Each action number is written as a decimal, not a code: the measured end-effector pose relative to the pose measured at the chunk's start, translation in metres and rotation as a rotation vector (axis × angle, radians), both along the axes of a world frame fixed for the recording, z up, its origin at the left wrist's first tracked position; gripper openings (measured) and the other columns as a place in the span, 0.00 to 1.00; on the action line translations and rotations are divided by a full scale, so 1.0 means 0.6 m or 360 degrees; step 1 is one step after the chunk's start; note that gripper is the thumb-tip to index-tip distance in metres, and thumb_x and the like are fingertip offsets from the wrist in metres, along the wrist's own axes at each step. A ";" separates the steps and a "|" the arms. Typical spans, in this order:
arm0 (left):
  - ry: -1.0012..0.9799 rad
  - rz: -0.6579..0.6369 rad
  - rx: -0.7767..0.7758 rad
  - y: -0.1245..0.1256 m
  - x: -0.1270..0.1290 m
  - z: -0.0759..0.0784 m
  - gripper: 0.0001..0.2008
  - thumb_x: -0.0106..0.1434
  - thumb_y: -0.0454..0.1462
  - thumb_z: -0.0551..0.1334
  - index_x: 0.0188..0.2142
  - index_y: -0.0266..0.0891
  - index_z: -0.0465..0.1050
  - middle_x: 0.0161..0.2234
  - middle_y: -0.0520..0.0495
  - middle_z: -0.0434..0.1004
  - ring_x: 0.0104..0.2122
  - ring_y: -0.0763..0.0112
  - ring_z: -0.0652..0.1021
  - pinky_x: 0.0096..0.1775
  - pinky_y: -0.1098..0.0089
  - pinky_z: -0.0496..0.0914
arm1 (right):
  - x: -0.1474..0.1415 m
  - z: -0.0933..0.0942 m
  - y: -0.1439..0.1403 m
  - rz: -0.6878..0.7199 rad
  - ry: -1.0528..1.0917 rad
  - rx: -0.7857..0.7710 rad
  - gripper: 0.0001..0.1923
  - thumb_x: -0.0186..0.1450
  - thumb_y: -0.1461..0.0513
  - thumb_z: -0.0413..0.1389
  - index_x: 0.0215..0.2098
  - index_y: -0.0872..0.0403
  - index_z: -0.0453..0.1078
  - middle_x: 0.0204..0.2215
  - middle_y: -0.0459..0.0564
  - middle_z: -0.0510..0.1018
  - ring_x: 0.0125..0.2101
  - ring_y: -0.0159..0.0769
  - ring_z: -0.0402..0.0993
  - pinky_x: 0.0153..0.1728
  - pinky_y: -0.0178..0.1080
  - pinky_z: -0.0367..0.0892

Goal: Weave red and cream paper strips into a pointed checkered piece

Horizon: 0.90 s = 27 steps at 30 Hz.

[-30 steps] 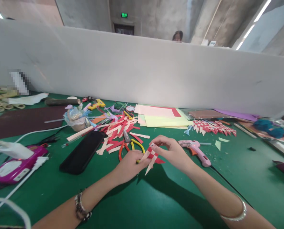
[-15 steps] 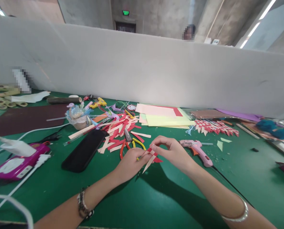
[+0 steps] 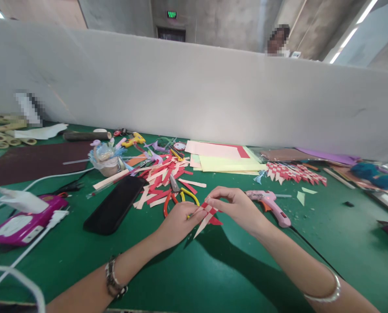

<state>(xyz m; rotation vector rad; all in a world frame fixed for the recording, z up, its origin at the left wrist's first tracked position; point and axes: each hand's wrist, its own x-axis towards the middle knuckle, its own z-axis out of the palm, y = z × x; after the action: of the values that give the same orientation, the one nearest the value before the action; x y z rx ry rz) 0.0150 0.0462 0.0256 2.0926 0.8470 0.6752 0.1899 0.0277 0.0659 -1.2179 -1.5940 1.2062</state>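
Note:
Between both hands is a small weave of red and pale pink paper strips (image 3: 209, 210), its pointed ends hanging down toward me. My left hand (image 3: 180, 221) pinches its left side, thumb on top. From the right, my right hand (image 3: 234, 206) grips its upper edge with thumb and fingertips. Just beyond my left hand lie pliers (image 3: 174, 187) with red and yellow handles, partly hidden by that hand. Loose red and pink paper strips (image 3: 161, 180) are heaped behind them. A pink glue gun (image 3: 273, 206) rests right of my right hand.
A black phone (image 3: 115, 206) and a purple power strip (image 3: 34, 221) with white cables lie left. Paper sheets (image 3: 226, 163) and finished-looking checkered woven pieces (image 3: 294, 172) sit farther back. A white partition (image 3: 194, 91) closes off the table's far side; a person shows above it.
The woven paper stays in both hands, with slightly more of its checkered part showing. My fingers have shifted only a little. The person beyond the partition has moved right.

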 end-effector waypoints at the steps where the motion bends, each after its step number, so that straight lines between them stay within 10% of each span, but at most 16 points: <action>1: 0.0002 -0.0004 -0.0004 0.000 0.000 0.000 0.24 0.67 0.46 0.46 0.23 0.36 0.70 0.19 0.54 0.58 0.24 0.74 0.65 0.28 0.74 0.57 | 0.000 0.000 0.000 -0.0001 0.0005 -0.0002 0.09 0.57 0.57 0.57 0.27 0.55 0.72 0.27 0.45 0.74 0.31 0.31 0.68 0.36 0.35 0.62; 27: 0.0026 0.0034 0.0019 0.000 0.002 0.002 0.24 0.65 0.47 0.47 0.16 0.37 0.55 0.17 0.54 0.54 0.22 0.74 0.63 0.28 0.72 0.58 | 0.002 -0.007 0.005 0.0005 -0.0008 0.0021 0.09 0.56 0.57 0.57 0.27 0.55 0.72 0.27 0.46 0.74 0.29 0.31 0.68 0.32 0.35 0.63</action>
<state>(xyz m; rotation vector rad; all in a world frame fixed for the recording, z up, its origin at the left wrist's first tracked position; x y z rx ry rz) 0.0164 0.0460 0.0268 2.1047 0.8776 0.6772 0.1911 0.0306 0.0616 -1.2111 -1.6055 1.1937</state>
